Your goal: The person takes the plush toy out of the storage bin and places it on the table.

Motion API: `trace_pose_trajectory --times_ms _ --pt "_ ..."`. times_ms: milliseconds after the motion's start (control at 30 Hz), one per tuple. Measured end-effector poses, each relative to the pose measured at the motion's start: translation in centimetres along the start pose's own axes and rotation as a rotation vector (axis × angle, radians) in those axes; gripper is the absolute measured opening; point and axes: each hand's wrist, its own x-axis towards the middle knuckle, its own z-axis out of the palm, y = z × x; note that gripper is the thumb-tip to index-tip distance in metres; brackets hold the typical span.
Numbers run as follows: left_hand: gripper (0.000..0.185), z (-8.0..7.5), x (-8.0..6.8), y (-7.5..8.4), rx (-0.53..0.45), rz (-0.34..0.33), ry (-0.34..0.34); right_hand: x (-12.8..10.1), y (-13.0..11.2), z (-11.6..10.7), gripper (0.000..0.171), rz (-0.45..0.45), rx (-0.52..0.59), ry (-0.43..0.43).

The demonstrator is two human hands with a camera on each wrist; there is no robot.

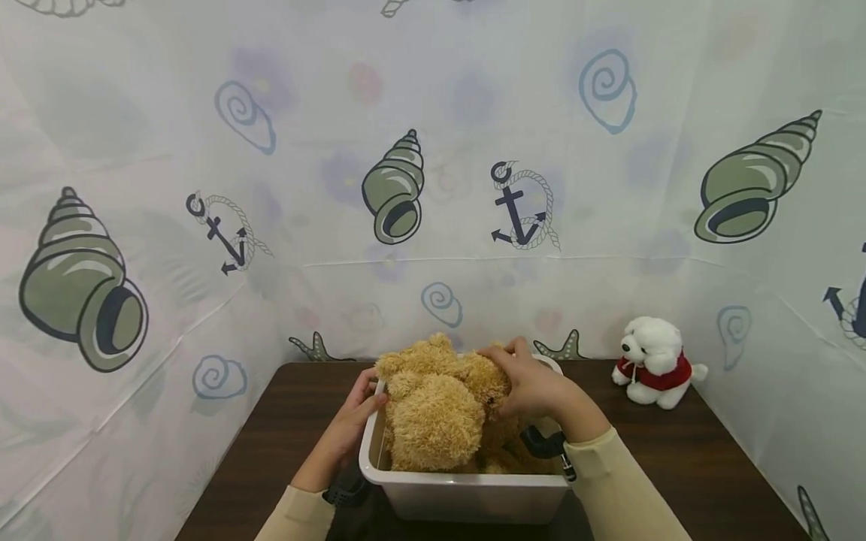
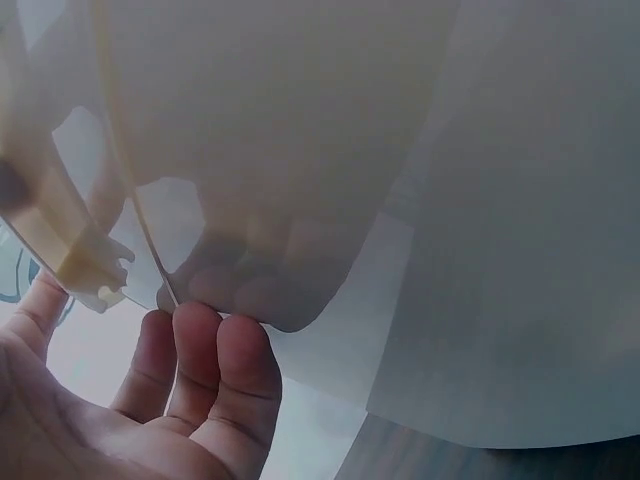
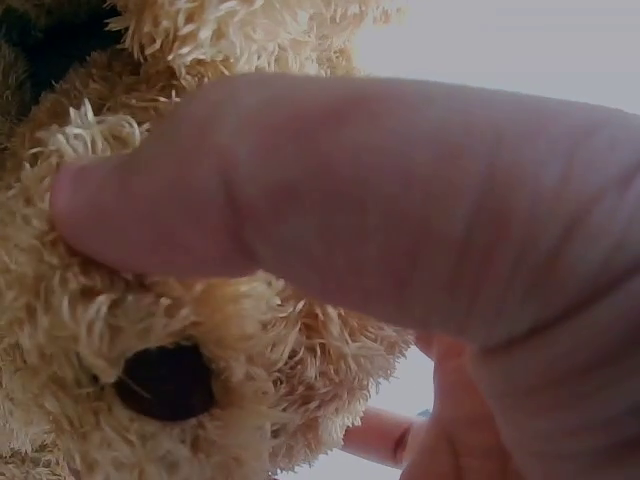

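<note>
A shaggy tan teddy bear (image 1: 436,421) fills much of a white plastic bin (image 1: 467,478) on the table and rises above its rim. My right hand (image 1: 541,387) grips the bear's right side, fingers over the top. In the right wrist view, the thumb (image 3: 300,190) presses into the fur above a round black spot, an eye or nose. My left hand (image 1: 352,421) holds the bin's left edge. The left wrist view has its fingertips (image 2: 245,350) against the glossy wall, which mirrors them. The bear's lower part is hidden inside the bin.
A white plush dog (image 1: 652,357) in a red top sits at the table's back right. The dark wooden table (image 1: 291,421) lies under the bin. Pale curtains (image 1: 460,98) printed with shells and anchors enclose the back and both sides.
</note>
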Motion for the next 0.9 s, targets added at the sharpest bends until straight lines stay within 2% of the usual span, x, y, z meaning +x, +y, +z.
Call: trace_pose_trajectory --times_ms 300,567,700,900 --pt "0.046 0.11 0.22 0.05 0.005 0.003 0.011 0.11 -0.17 -0.23 0.096 0.028 -0.072 -0.02" --pt "0.044 0.21 0.24 0.14 0.021 0.007 0.019 0.04 -0.12 -0.2 0.123 0.041 -0.096 -0.061" --pt "0.044 0.21 0.26 0.14 0.022 0.01 0.017 0.06 -0.05 -0.38 0.114 0.013 -0.109 -0.041" --pt "0.045 0.21 0.07 0.29 0.027 0.004 0.018 0.22 0.28 -0.62 0.097 -0.048 -0.15 0.034"
